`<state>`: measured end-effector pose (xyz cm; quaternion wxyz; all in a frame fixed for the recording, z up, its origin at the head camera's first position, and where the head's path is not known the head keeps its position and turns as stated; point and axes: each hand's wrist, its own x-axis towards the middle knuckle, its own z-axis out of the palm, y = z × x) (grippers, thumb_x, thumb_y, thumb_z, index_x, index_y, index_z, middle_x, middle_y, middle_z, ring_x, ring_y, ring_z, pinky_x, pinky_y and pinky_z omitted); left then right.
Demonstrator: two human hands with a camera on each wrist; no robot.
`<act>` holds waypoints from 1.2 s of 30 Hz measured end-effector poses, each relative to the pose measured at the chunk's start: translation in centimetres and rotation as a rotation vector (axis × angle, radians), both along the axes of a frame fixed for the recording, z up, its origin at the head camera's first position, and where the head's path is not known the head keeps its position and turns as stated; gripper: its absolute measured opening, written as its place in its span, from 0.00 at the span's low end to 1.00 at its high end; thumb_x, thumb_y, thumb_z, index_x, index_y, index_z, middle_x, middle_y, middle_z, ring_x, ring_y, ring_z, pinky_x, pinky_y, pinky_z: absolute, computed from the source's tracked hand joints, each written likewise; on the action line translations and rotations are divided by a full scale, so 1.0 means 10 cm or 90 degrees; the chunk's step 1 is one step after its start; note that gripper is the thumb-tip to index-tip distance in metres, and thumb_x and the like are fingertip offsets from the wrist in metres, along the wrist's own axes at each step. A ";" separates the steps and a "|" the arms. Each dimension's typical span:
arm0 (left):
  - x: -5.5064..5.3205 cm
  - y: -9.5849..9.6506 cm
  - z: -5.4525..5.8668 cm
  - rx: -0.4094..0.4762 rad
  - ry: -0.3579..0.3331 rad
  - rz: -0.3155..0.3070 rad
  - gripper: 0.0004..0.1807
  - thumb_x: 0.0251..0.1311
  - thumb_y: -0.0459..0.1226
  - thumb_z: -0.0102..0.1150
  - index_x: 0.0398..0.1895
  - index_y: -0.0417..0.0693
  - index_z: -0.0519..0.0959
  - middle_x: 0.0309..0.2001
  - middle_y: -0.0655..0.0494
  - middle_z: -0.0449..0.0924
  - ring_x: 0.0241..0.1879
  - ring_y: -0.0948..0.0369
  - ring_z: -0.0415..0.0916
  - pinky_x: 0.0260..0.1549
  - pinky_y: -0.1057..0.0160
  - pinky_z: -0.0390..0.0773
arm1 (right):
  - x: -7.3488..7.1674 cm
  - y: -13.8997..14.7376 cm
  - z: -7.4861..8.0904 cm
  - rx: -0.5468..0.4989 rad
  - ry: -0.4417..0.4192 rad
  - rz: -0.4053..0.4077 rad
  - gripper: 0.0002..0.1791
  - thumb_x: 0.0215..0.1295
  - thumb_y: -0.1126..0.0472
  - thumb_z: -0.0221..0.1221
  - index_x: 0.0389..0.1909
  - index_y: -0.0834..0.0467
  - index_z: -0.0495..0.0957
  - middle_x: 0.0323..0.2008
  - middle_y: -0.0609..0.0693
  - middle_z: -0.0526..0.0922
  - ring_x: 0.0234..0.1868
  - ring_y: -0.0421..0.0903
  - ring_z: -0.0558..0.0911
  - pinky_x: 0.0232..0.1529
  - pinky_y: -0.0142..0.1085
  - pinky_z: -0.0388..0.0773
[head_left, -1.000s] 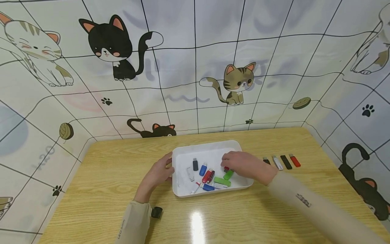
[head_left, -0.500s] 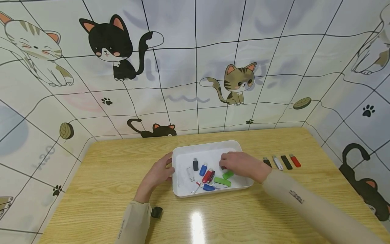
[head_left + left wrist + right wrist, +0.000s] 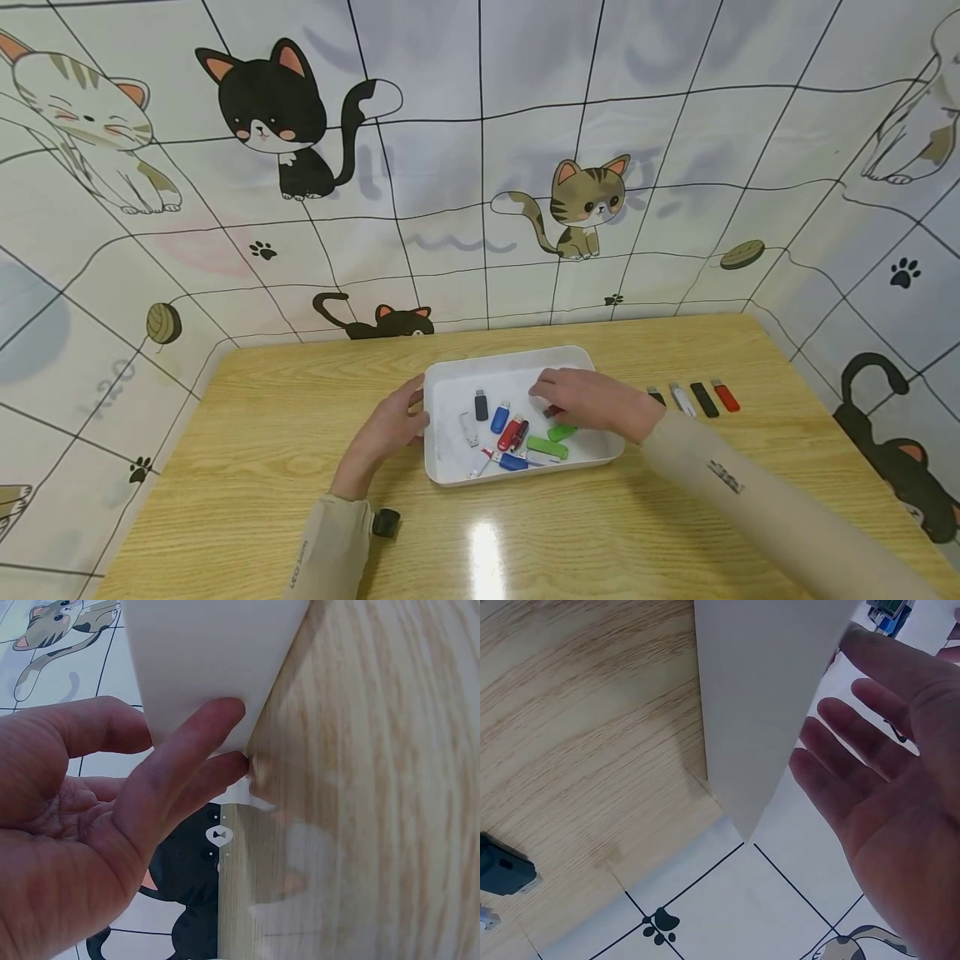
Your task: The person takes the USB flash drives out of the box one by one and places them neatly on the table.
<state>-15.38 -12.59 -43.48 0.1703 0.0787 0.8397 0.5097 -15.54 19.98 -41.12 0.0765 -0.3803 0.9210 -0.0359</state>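
USB sticks (image 3: 510,432) scattered in white tray (image 3: 517,375), mostly near half; row of four sticks (image 3: 704,399) on table (image 3: 300,417), right of tray. No brand legible; stick markings too small. Dark print on right sleeve (image 3: 780,500) and left sleeve (image 3: 327,550) unreadable; both sleeves cut off by frame. Left hand (image 3: 387,425): fingers fairly straight, touching tray's left wall. Right hand (image 3: 596,404) over tray's right side, mostly hiding dark stick (image 3: 552,411) below fingers; can't tell if pinched. Row's leftmost stick partly covered by right arm.
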 end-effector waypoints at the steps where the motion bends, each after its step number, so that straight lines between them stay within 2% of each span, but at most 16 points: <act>1: 0.00 0.00 0.00 -0.001 0.000 0.000 0.37 0.68 0.24 0.49 0.81 0.37 0.56 0.73 0.32 0.66 0.63 0.36 0.76 0.40 0.49 0.88 | 0.00 0.00 0.00 0.000 -0.004 -0.003 0.22 0.66 0.60 0.69 0.59 0.60 0.80 0.54 0.53 0.82 0.54 0.50 0.82 0.59 0.44 0.80; 7: 0.01 0.01 0.02 -0.007 -0.008 0.006 0.37 0.68 0.24 0.50 0.81 0.37 0.56 0.73 0.32 0.66 0.63 0.37 0.76 0.40 0.49 0.88 | -0.03 0.02 -0.02 -0.006 -0.047 -0.040 0.19 0.66 0.60 0.70 0.56 0.59 0.81 0.47 0.49 0.80 0.44 0.45 0.77 0.55 0.41 0.81; 12: 0.01 0.01 0.01 -0.004 -0.011 0.006 0.37 0.69 0.24 0.50 0.81 0.37 0.55 0.73 0.32 0.65 0.63 0.38 0.76 0.40 0.50 0.88 | -0.05 0.05 -0.06 -0.017 -0.041 -0.029 0.08 0.66 0.64 0.68 0.44 0.56 0.83 0.37 0.45 0.77 0.38 0.42 0.73 0.46 0.36 0.80; 15: 0.00 0.01 0.01 -0.006 -0.007 0.005 0.37 0.68 0.24 0.50 0.81 0.37 0.55 0.73 0.32 0.65 0.63 0.38 0.76 0.40 0.51 0.88 | -0.06 0.05 -0.07 -0.017 -0.037 -0.026 0.05 0.67 0.66 0.67 0.40 0.55 0.82 0.34 0.43 0.75 0.36 0.41 0.72 0.42 0.34 0.78; 22: 0.01 0.00 0.01 -0.010 -0.003 0.003 0.37 0.68 0.25 0.50 0.81 0.38 0.56 0.73 0.33 0.66 0.62 0.37 0.76 0.39 0.50 0.88 | -0.05 0.04 -0.07 -0.023 -0.051 -0.040 0.04 0.69 0.65 0.66 0.40 0.55 0.83 0.34 0.43 0.76 0.35 0.40 0.73 0.43 0.34 0.79; 36: 0.02 0.00 0.00 -0.010 0.006 -0.002 0.37 0.68 0.24 0.50 0.81 0.40 0.58 0.73 0.33 0.67 0.63 0.37 0.76 0.40 0.49 0.88 | 0.07 0.02 0.07 -0.065 -0.023 -0.038 0.06 0.68 0.65 0.66 0.44 0.56 0.85 0.39 0.44 0.81 0.37 0.39 0.75 0.46 0.36 0.82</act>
